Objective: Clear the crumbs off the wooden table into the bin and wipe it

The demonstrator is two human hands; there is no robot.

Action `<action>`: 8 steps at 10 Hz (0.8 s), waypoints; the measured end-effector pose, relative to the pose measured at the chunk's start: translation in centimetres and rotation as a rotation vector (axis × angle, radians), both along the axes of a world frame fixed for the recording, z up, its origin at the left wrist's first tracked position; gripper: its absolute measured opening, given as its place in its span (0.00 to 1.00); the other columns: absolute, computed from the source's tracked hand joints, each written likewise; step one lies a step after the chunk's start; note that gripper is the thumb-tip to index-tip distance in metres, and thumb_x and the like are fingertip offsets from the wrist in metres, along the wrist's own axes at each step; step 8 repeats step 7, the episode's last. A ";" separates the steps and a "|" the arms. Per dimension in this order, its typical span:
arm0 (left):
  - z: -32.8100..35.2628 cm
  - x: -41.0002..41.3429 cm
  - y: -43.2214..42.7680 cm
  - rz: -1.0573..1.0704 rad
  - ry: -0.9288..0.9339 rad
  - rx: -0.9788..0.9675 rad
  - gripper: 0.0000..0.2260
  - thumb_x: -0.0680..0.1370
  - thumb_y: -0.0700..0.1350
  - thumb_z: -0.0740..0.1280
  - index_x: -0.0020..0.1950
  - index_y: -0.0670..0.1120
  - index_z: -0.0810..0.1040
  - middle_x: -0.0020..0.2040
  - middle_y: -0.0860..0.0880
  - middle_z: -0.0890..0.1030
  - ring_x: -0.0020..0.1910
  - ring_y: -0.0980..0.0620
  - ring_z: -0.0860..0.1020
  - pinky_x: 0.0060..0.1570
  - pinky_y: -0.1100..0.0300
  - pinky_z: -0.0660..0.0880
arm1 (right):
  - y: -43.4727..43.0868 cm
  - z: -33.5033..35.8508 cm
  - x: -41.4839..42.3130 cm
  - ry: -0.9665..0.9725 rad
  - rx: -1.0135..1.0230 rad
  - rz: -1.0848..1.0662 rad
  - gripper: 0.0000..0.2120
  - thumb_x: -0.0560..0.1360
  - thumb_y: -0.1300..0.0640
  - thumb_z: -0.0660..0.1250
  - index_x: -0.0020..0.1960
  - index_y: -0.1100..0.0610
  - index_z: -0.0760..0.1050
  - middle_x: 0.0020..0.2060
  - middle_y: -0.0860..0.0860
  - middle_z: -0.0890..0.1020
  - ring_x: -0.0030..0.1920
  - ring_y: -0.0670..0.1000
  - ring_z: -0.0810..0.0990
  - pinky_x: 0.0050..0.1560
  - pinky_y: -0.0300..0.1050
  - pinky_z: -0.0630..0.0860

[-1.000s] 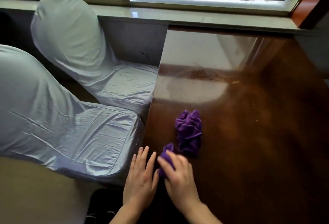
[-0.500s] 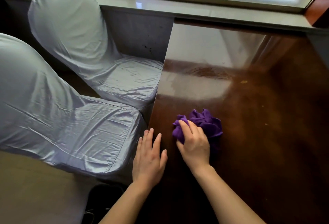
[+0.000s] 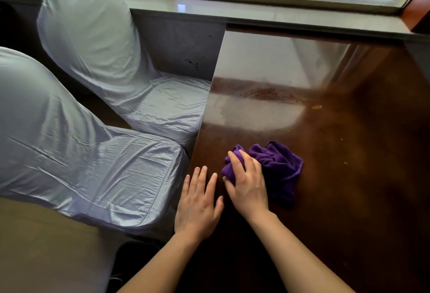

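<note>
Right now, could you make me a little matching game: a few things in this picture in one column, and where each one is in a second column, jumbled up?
Things:
1. crumpled purple cloth
2. left hand
3. small tan crumb
4. pale fabric-covered chair

Places:
A. flat at the table's left edge
B. out on the glossy wooden table, beyond the cloth
C. under the right hand
D. beside the table, by the window

Pairs: 1-C, 2-A, 3-B, 4-D
</note>
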State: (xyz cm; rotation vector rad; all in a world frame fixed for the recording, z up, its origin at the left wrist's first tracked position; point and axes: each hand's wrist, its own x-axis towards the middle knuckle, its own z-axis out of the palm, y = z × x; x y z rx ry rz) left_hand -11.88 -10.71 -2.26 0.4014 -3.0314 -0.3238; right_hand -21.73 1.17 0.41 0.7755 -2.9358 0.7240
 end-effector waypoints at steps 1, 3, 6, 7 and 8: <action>0.4 -0.1 0.0 0.014 0.005 0.055 0.27 0.77 0.57 0.58 0.74 0.47 0.66 0.77 0.42 0.63 0.77 0.44 0.56 0.76 0.45 0.52 | 0.6 0.9 0.7 -0.020 0.034 0.032 0.36 0.72 0.47 0.71 0.76 0.51 0.62 0.74 0.56 0.66 0.74 0.59 0.63 0.73 0.57 0.65; 2.6 -1.2 0.6 0.102 -0.015 0.178 0.29 0.75 0.53 0.65 0.75 0.49 0.65 0.75 0.42 0.66 0.76 0.44 0.59 0.75 0.44 0.53 | 2.4 2.9 1.6 -0.015 0.037 0.040 0.37 0.71 0.49 0.71 0.76 0.51 0.62 0.75 0.57 0.65 0.75 0.59 0.62 0.74 0.56 0.63; 7.6 -1.4 3.1 0.130 -0.030 0.081 0.33 0.75 0.59 0.60 0.78 0.55 0.54 0.79 0.44 0.57 0.78 0.46 0.51 0.74 0.38 0.46 | 5.4 7.4 1.7 -0.083 0.000 0.055 0.34 0.74 0.49 0.69 0.77 0.51 0.61 0.74 0.55 0.65 0.75 0.57 0.60 0.74 0.53 0.63; 10.8 -2.3 3.9 0.102 -0.004 0.018 0.34 0.76 0.61 0.59 0.78 0.55 0.51 0.79 0.44 0.54 0.78 0.45 0.47 0.73 0.35 0.45 | 7.2 10.4 1.1 -0.025 -0.022 0.044 0.33 0.75 0.49 0.68 0.77 0.52 0.61 0.73 0.54 0.68 0.73 0.56 0.63 0.73 0.52 0.65; 10.8 -2.3 3.9 0.102 -0.004 0.018 0.34 0.76 0.61 0.59 0.78 0.55 0.51 0.79 0.44 0.54 0.78 0.45 0.47 0.73 0.35 0.45 | 7.2 10.4 1.1 -0.025 -0.022 0.044 0.33 0.75 0.49 0.68 0.77 0.52 0.61 0.73 0.54 0.68 0.73 0.56 0.63 0.73 0.52 0.65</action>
